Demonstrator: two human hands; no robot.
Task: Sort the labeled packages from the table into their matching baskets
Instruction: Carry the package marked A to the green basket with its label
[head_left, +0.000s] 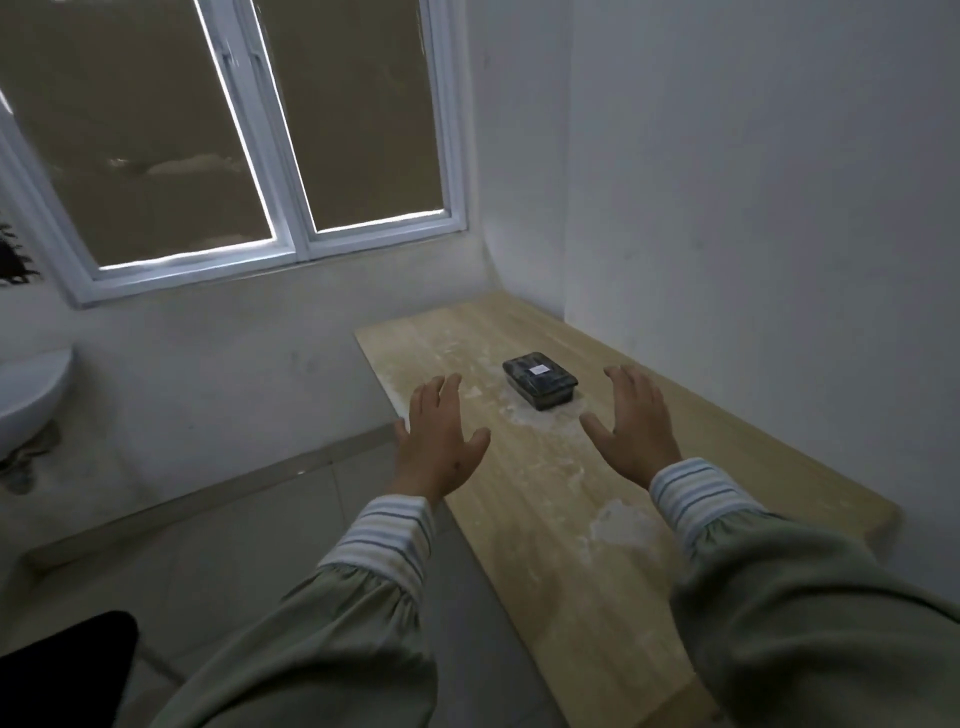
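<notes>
Loose sage-green sleeves (332, 639) gathered into blue-and-white striped cuffs (382, 535) cover both of the person's arms.

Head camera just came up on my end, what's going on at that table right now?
A person is reaching both bare hands out over a wooden table. One dark package with a small white label lies on it, and it is the only package in view. The left hand and right hand are open, fingers spread, on either side of the package and short of it, touching nothing. No baskets show in this view.
</notes>
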